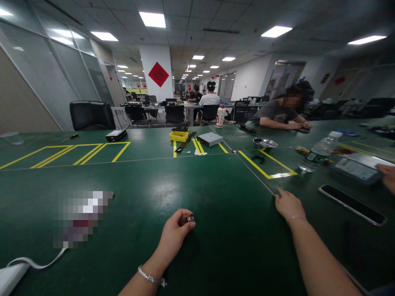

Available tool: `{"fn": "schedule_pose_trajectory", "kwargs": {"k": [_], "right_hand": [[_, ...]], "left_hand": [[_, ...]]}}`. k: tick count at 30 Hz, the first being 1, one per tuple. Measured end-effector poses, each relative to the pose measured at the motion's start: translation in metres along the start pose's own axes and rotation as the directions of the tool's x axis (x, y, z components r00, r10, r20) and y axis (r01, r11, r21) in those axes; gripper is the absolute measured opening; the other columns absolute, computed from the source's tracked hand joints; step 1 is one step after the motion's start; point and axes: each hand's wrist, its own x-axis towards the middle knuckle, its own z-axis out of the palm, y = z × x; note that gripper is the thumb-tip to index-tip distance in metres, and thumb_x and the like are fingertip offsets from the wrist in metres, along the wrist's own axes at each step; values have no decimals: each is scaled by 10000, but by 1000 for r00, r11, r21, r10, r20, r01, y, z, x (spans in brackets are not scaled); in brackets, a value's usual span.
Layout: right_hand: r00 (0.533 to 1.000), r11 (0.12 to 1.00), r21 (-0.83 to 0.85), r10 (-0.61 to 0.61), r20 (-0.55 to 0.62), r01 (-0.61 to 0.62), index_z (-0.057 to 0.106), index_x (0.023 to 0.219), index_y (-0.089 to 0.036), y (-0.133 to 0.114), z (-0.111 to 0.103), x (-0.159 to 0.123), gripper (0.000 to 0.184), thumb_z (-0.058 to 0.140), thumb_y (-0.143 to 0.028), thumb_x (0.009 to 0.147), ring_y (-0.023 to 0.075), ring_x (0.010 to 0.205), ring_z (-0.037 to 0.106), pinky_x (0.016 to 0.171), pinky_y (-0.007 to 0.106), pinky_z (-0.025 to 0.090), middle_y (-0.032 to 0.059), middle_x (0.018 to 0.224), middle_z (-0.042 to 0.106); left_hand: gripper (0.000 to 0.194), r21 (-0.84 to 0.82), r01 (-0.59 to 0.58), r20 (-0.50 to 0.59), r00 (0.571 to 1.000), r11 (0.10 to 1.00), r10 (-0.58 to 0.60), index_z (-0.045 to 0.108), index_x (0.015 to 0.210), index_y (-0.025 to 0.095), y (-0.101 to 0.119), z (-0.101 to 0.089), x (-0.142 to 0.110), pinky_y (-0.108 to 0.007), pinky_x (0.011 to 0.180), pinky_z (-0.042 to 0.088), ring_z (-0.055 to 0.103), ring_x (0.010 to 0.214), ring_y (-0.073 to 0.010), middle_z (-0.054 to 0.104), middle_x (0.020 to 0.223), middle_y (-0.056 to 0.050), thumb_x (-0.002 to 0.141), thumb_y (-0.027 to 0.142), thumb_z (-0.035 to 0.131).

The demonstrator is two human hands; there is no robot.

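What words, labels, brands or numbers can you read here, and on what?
None can be read for certain.
Red diamond sign on the pillar: character too blurred.
Clear bottle: green label too small.
White-and-red bottle: markings too small.
Metal box at right: label too blurred.

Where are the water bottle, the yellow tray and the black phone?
water bottle (316, 155), head view, clear side wall
yellow tray (179, 137), head view, front wall
black phone (352, 204), head view, dark screen
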Motion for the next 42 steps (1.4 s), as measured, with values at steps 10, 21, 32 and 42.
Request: {"fn": "schedule_pose_trajectory", "kwargs": {"k": [10, 21, 32, 42], "right_hand": [[995, 999, -11, 46, 86, -46, 671, 878, -138, -11, -23, -10, 345, 363, -123, 724, 269, 794, 581, 631, 348, 434, 180, 906, 608], [974, 745, 666, -124, 191, -35, 644, 928, -192, -81, -36, -45, 273, 497, -295, 721, 169, 710, 576, 649, 295, 433, 48, 805, 646], [659, 58, 835, -585, 473, -548, 599, 776, -146, -187, -61, -136, 202, 630, -297, 645, 94, 627, 533, 606, 245, 421, 12, 723, 579], [703, 168, 903, -577, 415, -396, 616, 795, -145, -196, -56, -149, 164, 543, -265, 709, 108, 639, 540, 614, 251, 427, 4, 667, 588]], "left_hand": [[240, 55, -24, 39, 999, 998, 22, 584, 860, 167, 1, -4, -2, -251, 635, 374, 494, 663, -134, 546, 687, 17, 736, 361, 517], [197, 38, -4, -13, 1000, 999, 5, 581, 798, 168, 2, -2, -1, -241, 623, 391, 505, 637, -123, 556, 687, 25, 635, 275, 611], [173, 227, -113, -86, 987, 967, 135, 613, 795, 191, 4, -1, -4, -257, 617, 407, 521, 633, -137, 579, 690, 20, 639, 265, 599], [126, 284, -207, 20, 977, 936, 210, 618, 787, 203, 5, 5, -9, -263, 644, 415, 527, 676, -145, 592, 714, 7, 675, 243, 576]]}}
